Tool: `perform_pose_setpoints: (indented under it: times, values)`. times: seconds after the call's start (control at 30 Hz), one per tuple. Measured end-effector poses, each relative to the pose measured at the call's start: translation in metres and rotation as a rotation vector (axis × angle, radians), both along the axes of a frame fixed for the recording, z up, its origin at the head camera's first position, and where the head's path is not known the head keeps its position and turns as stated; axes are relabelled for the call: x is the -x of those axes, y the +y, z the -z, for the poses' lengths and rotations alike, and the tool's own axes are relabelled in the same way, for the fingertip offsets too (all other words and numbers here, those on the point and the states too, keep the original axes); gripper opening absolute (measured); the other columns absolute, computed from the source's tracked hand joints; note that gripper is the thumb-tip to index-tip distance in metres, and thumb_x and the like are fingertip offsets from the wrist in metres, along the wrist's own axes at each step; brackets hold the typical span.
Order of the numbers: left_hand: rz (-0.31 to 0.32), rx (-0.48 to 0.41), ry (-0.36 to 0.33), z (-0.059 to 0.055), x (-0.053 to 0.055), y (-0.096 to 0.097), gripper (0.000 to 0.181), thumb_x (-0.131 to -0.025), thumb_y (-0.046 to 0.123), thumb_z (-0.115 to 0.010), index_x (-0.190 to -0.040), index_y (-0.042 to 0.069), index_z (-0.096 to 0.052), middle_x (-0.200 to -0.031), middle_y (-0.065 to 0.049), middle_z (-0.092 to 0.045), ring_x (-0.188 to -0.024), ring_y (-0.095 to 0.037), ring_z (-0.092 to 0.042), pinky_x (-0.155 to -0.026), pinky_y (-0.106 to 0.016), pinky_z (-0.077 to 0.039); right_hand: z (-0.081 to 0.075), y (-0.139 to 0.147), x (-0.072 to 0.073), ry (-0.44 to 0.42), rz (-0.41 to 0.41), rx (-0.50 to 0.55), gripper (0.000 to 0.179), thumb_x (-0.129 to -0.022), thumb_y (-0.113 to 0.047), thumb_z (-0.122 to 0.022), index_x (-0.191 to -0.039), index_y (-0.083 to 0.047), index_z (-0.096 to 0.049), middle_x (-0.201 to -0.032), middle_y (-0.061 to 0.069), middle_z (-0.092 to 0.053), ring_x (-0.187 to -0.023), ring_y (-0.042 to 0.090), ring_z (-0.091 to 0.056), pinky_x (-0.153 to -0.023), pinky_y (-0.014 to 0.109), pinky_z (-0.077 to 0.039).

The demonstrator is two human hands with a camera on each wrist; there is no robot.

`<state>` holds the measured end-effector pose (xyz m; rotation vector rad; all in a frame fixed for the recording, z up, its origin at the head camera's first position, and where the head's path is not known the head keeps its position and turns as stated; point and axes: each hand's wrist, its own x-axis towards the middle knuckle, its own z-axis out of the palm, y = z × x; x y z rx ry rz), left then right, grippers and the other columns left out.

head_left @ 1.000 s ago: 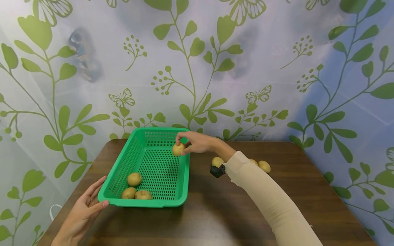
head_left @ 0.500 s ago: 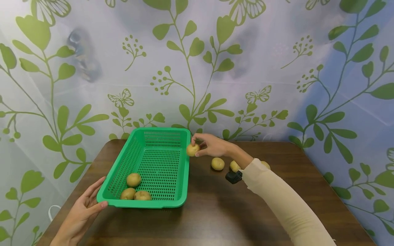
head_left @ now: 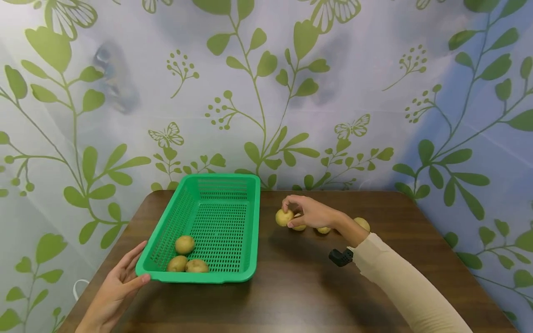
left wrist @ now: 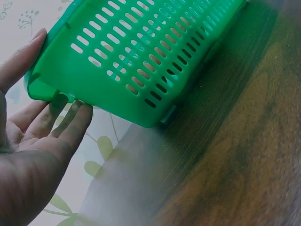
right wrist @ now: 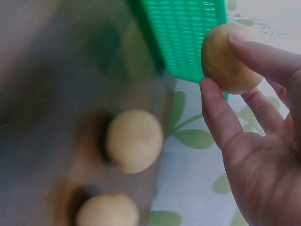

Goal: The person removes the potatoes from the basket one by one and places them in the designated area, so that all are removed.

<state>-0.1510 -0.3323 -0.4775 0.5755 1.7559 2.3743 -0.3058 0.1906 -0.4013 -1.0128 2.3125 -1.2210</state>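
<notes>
My right hand [head_left: 312, 212] pinches a potato [head_left: 284, 217] between thumb and fingers, to the right of the green plastic basket [head_left: 252, 231]. In the right wrist view the held potato [right wrist: 230, 59] overlaps the basket's slotted side wall. At the basket's near left corner my left hand [head_left: 114, 289] grips the rim, thumb on top and fingers beneath, as the left wrist view of the hand [left wrist: 44, 122] also shows. Three potatoes [head_left: 185, 244] lie inside the basket at its near left corner.
Behind and beneath my right hand, more potatoes lie on the brown wooden table [head_left: 291, 296], among them one potato [head_left: 361, 224] right of the wrist. A leaf-patterned curtain [head_left: 283, 92] hangs behind the table. The black wrist camera [head_left: 340, 257] sits below my right sleeve.
My right hand has carried its potato rightward, from over the basket's right part, past the rim, to above the table. The left hand keeps its grip on the basket corner.
</notes>
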Motion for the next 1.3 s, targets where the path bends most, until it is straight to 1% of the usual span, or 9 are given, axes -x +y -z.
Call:
perform_pose_setpoints:
  times: [0.1,0.2,0.3,0.4,0.53,0.77,1.0,1.13,1.3]
  values:
    - [-0.009,0.004,0.018,0.002,0.0,0.001,0.072,-0.102,-0.018,-0.042,-0.165,0.011,-0.022,-0.159,0.003,-0.042,-0.134,-0.017,-0.054,-0.104,-0.03,-0.049,0.013,0.01,-0.008,-0.006,0.001,0.012,0.031,-0.091,0.002,-0.078,-0.106,-0.008,-0.052,-0.121,0.011,-0.049,-0.11,0.029,-0.064,-0.096,0.05,-0.053]
    - [-0.019,0.008,0.035,0.003,0.001,0.001,0.072,-0.102,-0.019,-0.043,-0.165,0.009,-0.022,-0.159,0.002,-0.042,-0.133,-0.017,-0.055,-0.104,-0.029,-0.049,0.029,0.02,-0.015,-0.023,0.021,0.007,0.033,-0.089,0.004,-0.079,-0.106,-0.008,-0.053,-0.122,0.011,-0.05,-0.106,0.029,-0.065,-0.092,0.047,-0.056]
    - [-0.018,0.005,0.039,0.003,0.0,0.0,0.073,-0.101,-0.02,-0.043,-0.165,0.008,-0.021,-0.159,0.001,-0.042,-0.133,-0.017,-0.055,-0.104,-0.029,-0.049,0.043,0.028,-0.019,-0.037,0.034,-0.002,0.034,-0.089,0.004,-0.08,-0.107,-0.009,-0.055,-0.118,0.012,-0.05,-0.096,0.028,-0.064,-0.085,0.041,-0.058]
    - [-0.02,0.0,0.035,0.003,0.0,-0.001,0.073,-0.101,-0.02,-0.043,-0.165,0.009,-0.022,-0.159,0.001,-0.043,-0.131,-0.017,-0.057,-0.103,-0.029,-0.05,0.051,0.031,-0.022,-0.051,0.035,-0.003,0.033,-0.089,0.003,-0.081,-0.107,-0.009,-0.055,-0.114,0.012,-0.051,-0.094,0.028,-0.065,-0.082,0.039,-0.058]
    - [-0.019,-0.003,0.029,0.003,-0.002,-0.002,0.073,-0.101,-0.02,-0.042,-0.165,0.011,-0.024,-0.158,0.001,-0.044,-0.129,-0.017,-0.058,-0.101,-0.029,-0.051,0.058,0.028,-0.025,-0.079,0.013,0.01,0.031,-0.089,0.003,-0.08,-0.106,-0.007,-0.055,-0.114,0.012,-0.051,-0.1,0.029,-0.066,-0.086,0.04,-0.059]
    - [-0.017,-0.007,0.024,0.004,-0.001,0.0,0.073,-0.102,-0.019,-0.042,-0.165,0.011,-0.022,-0.159,0.002,-0.043,-0.13,-0.017,-0.057,-0.102,-0.029,-0.051,0.064,0.024,-0.027,-0.074,0.012,0.02,0.031,-0.088,0.007,-0.08,-0.103,-0.006,-0.056,-0.115,0.011,-0.05,-0.101,0.03,-0.065,-0.086,0.042,-0.058]
    - [-0.009,-0.006,0.042,0.004,0.002,0.003,0.073,-0.101,-0.02,-0.043,-0.165,0.008,-0.021,-0.16,0.002,-0.042,-0.132,-0.017,-0.056,-0.103,-0.029,-0.05,0.067,0.03,-0.029,0.011,0.004,-0.033,0.031,-0.086,0.007,-0.081,-0.1,-0.004,-0.056,-0.107,0.009,-0.054,-0.102,0.025,-0.061,-0.084,0.035,-0.057]
    - [-0.013,-0.005,0.045,0.004,0.001,0.003,0.073,-0.101,-0.02,-0.043,-0.165,0.008,-0.021,-0.16,0.002,-0.042,-0.132,-0.017,-0.056,-0.103,-0.029,-0.05,0.062,0.034,-0.03,-0.031,0.007,-0.024,0.028,-0.087,0.008,-0.079,-0.102,-0.003,-0.057,-0.106,0.01,-0.056,-0.105,0.027,-0.066,-0.084,0.034,-0.059]
    - [-0.021,-0.004,0.036,0.002,0.0,0.002,0.073,-0.101,-0.02,-0.043,-0.165,0.009,-0.022,-0.159,0.003,-0.043,-0.131,-0.016,-0.057,-0.103,-0.029,-0.05,0.058,0.035,-0.031,-0.088,0.005,-0.017,0.028,-0.088,0.008,-0.079,-0.104,-0.002,-0.058,-0.105,0.011,-0.059,-0.1,0.029,-0.066,-0.08,0.034,-0.061]
